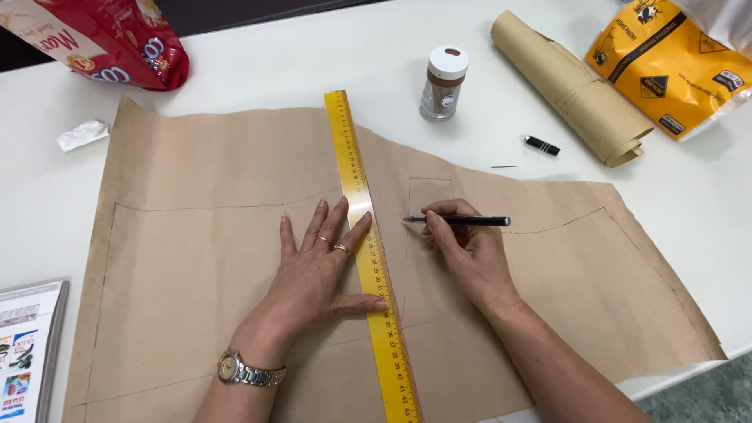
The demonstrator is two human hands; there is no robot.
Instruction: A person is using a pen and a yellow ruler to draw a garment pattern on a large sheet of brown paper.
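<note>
A large sheet of brown pattern paper (196, 258) lies flat on the white table (274, 70), with thin pen lines drawn on it. A long yellow ruler (351, 164) runs across the sheet from the far middle to the near edge. My left hand (313, 274) lies spread on the paper, fingertips and thumb pressing on the ruler's left side. My right hand (466, 251) sits just right of the ruler and holds a black pen (462, 221), its tip pointing left toward the ruler beside a small drawn rectangle.
A roll of brown paper (568, 86) and a yellow bag (666, 63) lie at the far right. A small jar with a white lid (443, 82) stands beyond the sheet, a black pen cap (542, 146) near it. A red bag (110, 43), crumpled tissue (82, 135) and a magazine (27, 345) are at the left.
</note>
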